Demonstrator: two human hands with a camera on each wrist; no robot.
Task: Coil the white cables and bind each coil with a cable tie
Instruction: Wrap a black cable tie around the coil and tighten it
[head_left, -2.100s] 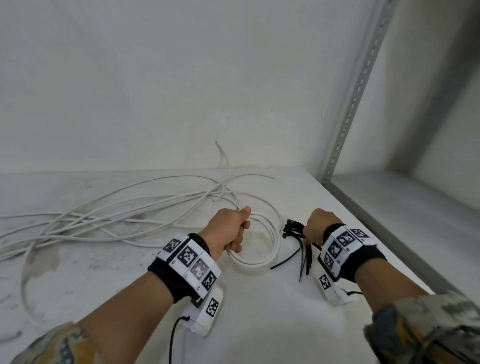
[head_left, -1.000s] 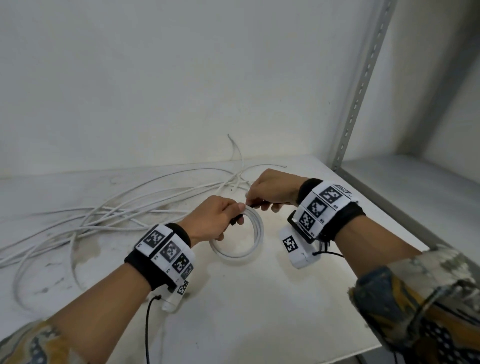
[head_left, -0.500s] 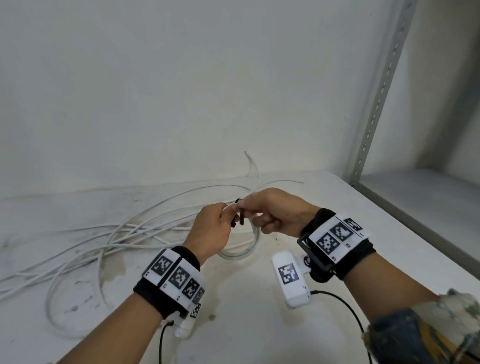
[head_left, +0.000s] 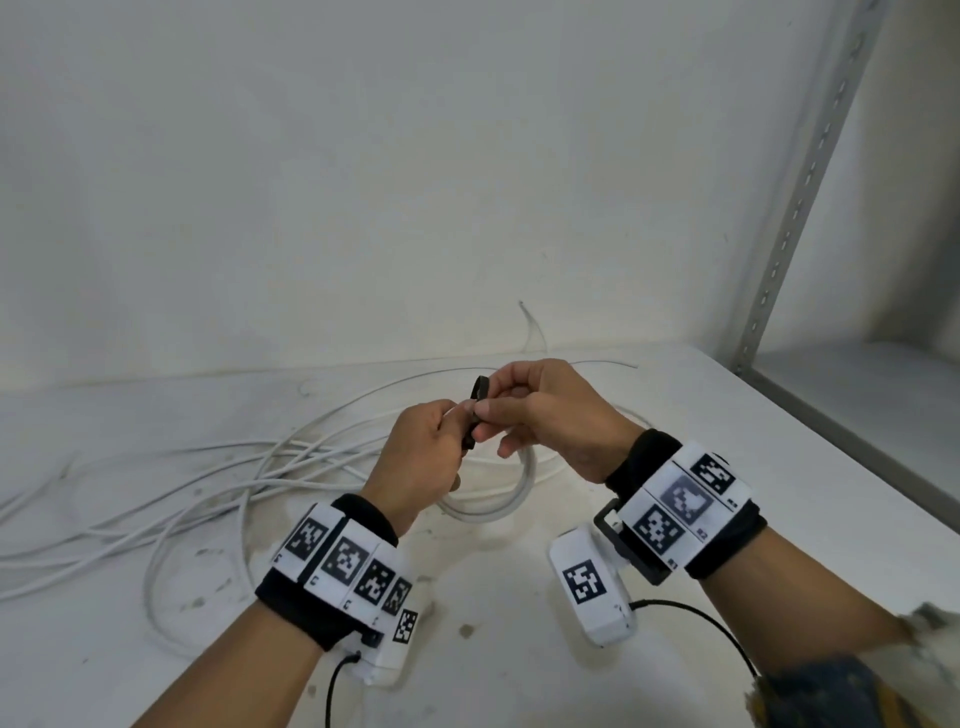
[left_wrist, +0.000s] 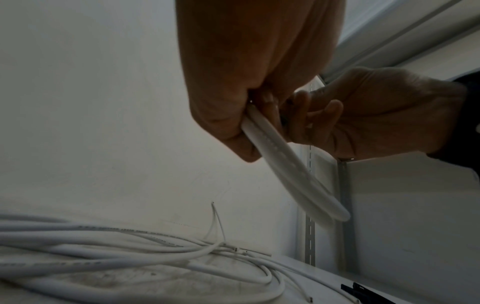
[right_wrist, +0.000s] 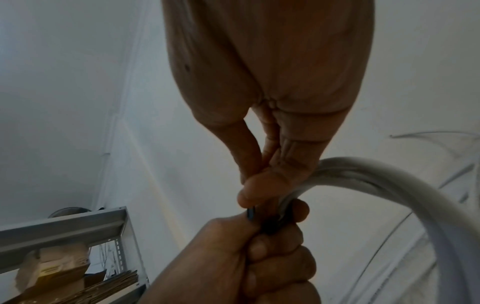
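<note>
We hold the small white coil (head_left: 501, 499) above the worktop (head_left: 519, 649), our left hand (head_left: 423, 460) clamped around its upper arc so the turns stay bunched. Our right hand (head_left: 540, 410) pinches the black cable tie (head_left: 475, 410) right against the left hand's fingertips, with the tie looped at the coil's top. In the right wrist view the tie (right_wrist: 270, 224) sits squeezed between both hands where the cable strands meet.

To do this step well, we judge that the left hand should keep all turns pressed flat together while the right feeds the tie's tail through its head, then pulls it snug without letting a turn slip out. Whether the tail is already through the head, we cannot tell; fingers hide it.

The loose white cables (head_left: 182, 493) lie tangled on the worktop to the left, not yet coiled. More black ties (left_wrist: 363, 291) lie on the worktop near the shelf upright (head_left: 795, 208).

On the neighbouring shelf, the right wrist view shows a cardboard box (right_wrist: 78, 288); its contents are too unclear to name.
</note>
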